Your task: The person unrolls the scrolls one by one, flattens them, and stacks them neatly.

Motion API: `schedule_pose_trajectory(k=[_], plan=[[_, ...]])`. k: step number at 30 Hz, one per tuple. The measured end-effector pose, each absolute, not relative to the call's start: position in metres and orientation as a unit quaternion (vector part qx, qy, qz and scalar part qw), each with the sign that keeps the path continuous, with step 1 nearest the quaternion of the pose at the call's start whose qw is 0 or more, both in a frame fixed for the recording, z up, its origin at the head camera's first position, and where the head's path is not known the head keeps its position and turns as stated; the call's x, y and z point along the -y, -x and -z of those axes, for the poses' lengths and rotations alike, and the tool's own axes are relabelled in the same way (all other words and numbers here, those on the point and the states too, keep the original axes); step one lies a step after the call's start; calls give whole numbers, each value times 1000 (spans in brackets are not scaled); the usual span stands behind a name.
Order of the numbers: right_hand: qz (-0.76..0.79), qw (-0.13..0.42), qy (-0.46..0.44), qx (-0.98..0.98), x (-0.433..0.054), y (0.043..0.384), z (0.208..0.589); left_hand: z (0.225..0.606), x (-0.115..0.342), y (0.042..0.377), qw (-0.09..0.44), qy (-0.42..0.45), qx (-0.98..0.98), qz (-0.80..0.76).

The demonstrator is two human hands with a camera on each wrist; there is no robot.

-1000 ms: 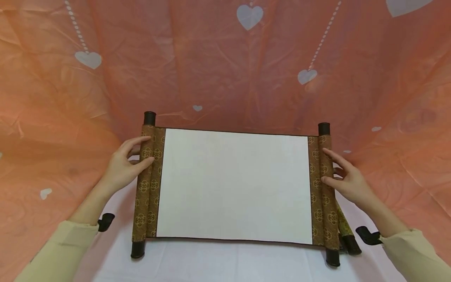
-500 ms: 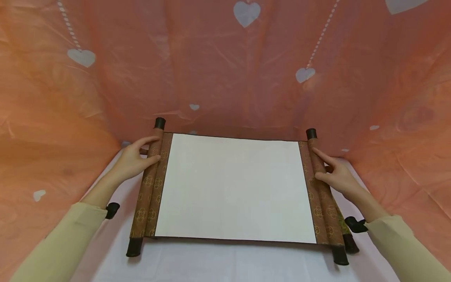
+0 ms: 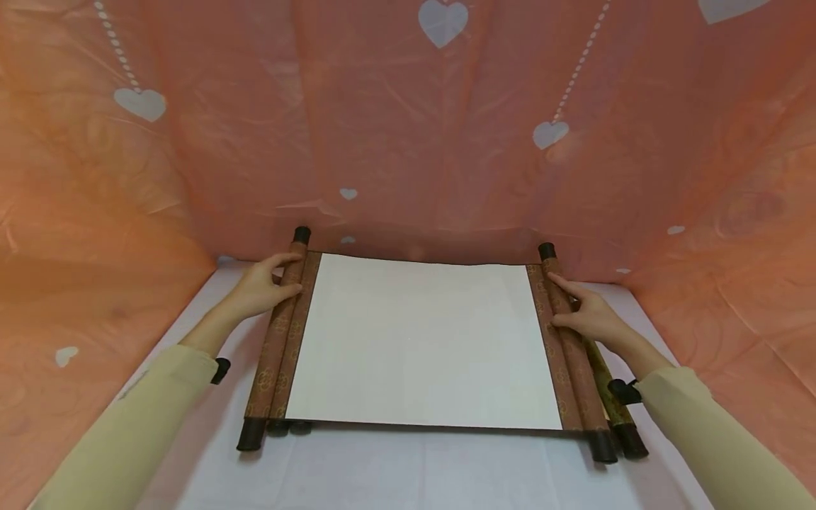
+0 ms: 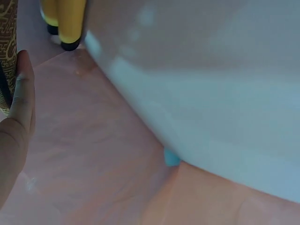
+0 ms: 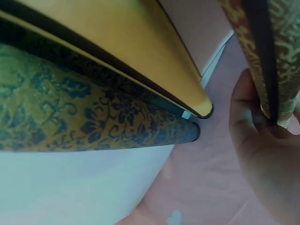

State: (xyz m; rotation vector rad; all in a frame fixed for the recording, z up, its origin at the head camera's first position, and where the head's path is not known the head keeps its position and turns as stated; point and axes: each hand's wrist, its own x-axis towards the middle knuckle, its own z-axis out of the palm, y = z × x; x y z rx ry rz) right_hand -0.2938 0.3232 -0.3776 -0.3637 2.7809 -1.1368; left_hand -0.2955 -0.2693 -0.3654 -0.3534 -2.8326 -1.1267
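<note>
A scroll (image 3: 427, 340) with a blank white sheet is spread between two brown, gold-patterned rollers with black ends. My left hand (image 3: 258, 287) grips the left roller (image 3: 275, 347) near its far end, thumb on top. On the other side, the right roller (image 3: 576, 361) is held between the thumb and fingers of my right hand (image 3: 593, 319); the right wrist view shows that hand (image 5: 267, 145) curled round it. Partly under the scroll lies a second roll (image 3: 615, 404), yellow-green with a dark pattern; up close this floral roll (image 5: 103, 117) shows blue flowers.
The white tabletop (image 3: 408, 467) meets an orange cloth (image 3: 395, 127) with white hearts at the back and sides. In the left wrist view, yellow rods (image 4: 70, 23) with black ends stick out at the top left. Dark roller ends (image 3: 299, 428) peep from below the scroll's near edge.
The scroll's far edge has dropped and gone farther back, and its rollers slant closer together there. Both hands moved inward with it. More of the roll underneath shows at the right.
</note>
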Motion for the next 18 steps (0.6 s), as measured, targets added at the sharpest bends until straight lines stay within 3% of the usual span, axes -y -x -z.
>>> schedule_pose_trajectory(k=[18], plan=[[361,115,114,-918,-325,310,404,399,266,309,-14,108,928,355]])
